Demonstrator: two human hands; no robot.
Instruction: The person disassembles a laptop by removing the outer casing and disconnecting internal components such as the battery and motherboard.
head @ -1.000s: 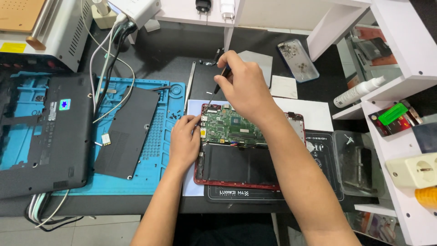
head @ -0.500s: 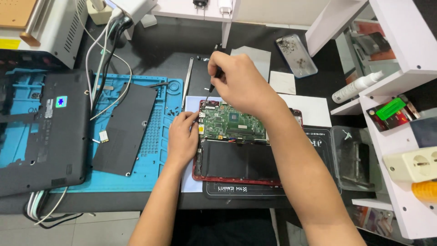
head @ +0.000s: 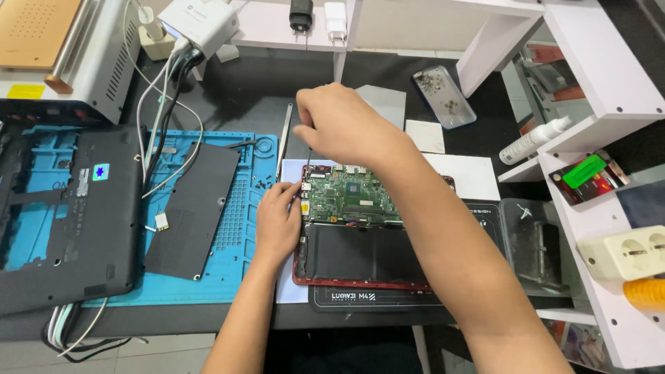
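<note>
Hands first: left hand (head: 277, 218) lay fingers-down on the left edge of the opened red laptop (head: 360, 277), fingertips at the corner of the green mainboard (head: 350, 197), pressing lightly, prob. to keep the chassis from sliding. Right hand (head: 343, 125) hovered above the board's top-left corner, fingers pinched round a thin screwdriver (head: 309, 149) held near upright, tip down at the board edge; upright grip suits a small screw, though the tip itself was too small to make out.

Places rel. to the red laptop, left to right: far left, a dark laptop base (head: 62, 221) lay open side up, partly on the blue work mat (head: 235, 228). On the mat just left of the laptop, a black cover panel (head: 194, 208), set aside flat. White cables (head: 156, 125) ran from upper left over the mat. Metal strip (head: 284, 138) lay just above-left. The black battery (head: 364, 253) filled the laptop's lower half, under the mainboard. Above-right, a phone-shaped tray w/ small screws (head: 443, 97), kept apart from the work, likely so none got lost. Far right, white shelves (head: 596, 83) w/ a spray bottle (head: 537, 138). All on a dark table (head: 256, 97).
</note>
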